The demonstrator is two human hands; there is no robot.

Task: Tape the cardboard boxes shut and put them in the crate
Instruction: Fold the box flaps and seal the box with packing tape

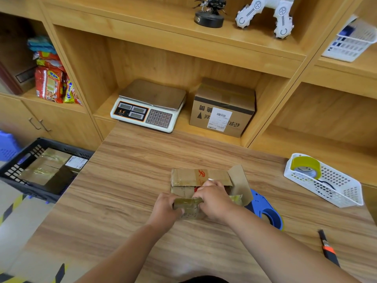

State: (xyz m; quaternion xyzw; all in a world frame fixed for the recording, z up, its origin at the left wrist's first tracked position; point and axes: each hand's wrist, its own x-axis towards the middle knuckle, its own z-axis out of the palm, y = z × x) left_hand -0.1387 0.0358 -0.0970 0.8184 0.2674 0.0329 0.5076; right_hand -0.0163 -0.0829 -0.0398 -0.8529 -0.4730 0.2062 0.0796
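Note:
A small cardboard box (201, 177) with a red logo lies on the wooden table, its right flap standing open. My left hand (166, 208) grips the near flap of the box, fingers curled over its edge. My right hand (213, 199) grips the same flap from the right, over the box's middle. A blue tape dispenser (265, 209) lies on the table just right of the box, partly hidden by my right arm. The black crate (32, 154) stands on the floor at the left and holds taped boxes (46, 168).
A white basket (334, 186) with a yellow tape roll (306, 165) sits at the table's right. A utility knife (328, 249) lies near the right front edge. A scale (149, 106) and a larger labelled box (223, 108) stand on the shelf behind.

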